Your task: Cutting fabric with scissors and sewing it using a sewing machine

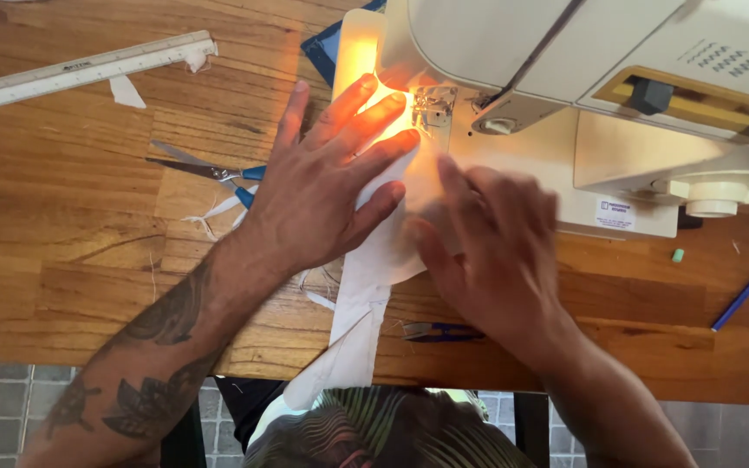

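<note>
Two hands flat on white fabric strip point(373, 286) at frame centre.
I note left hand point(318, 195) fingers spread, pressing; right hand point(487, 247) open, blurred. Strip's long axis runs from lower centre up toward the sewing machine point(565, 78).

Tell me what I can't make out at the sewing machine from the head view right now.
- Needle and presser foot: washed out by the machine lamp's glare.
- Right hand: motion-blurred, so its finger contact with the white fabric strip is unclear.
- Fabric beneath the left hand: covered by the palm.
- Sewing machine: cut off by the top edge.
</note>
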